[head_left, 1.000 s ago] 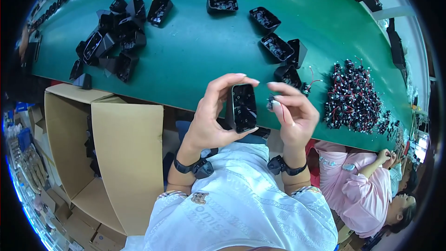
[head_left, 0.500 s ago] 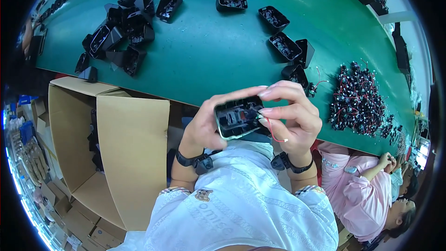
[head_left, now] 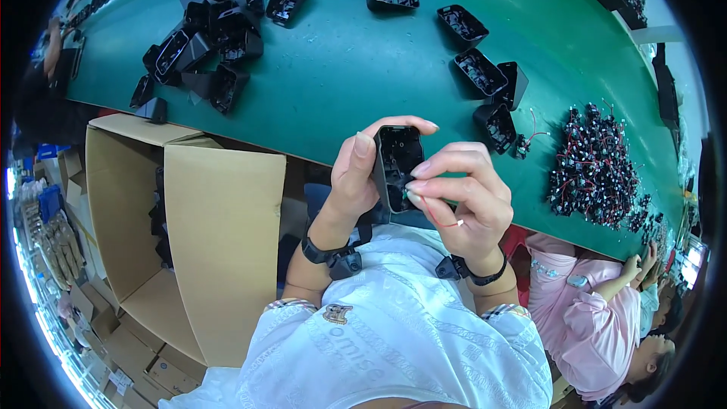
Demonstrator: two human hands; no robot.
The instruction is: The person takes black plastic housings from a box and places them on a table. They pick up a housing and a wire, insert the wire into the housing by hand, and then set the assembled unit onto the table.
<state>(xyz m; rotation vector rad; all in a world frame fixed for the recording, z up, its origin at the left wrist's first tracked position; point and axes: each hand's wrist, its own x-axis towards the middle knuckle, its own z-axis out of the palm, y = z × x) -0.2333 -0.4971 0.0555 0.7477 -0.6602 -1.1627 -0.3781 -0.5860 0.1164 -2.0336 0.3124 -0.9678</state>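
My left hand (head_left: 354,174) is closed round a black plastic housing (head_left: 400,153), an open shell whose hollow side faces up toward me. Between the thumb and fingers of my right hand (head_left: 471,195) is a small part with a red wire (head_left: 435,216), pinched at the housing's lower right edge. The wire hangs free and ends in a small white connector. My fingertips hide most of the small part. Both hands are just in front of the table's near edge.
On the green table (head_left: 341,68) lie a heap of black housings (head_left: 204,42) at left and several single ones (head_left: 478,73) toward the right. A pile of small wired parts (head_left: 594,167) is at right. An open cardboard box (head_left: 223,250) stands left of me; a person in pink (head_left: 587,310) sits at right.
My left hand has turned the housing from lying crosswise to standing lengthwise. My right hand has shifted slightly left and stays at the housing with the wired part.
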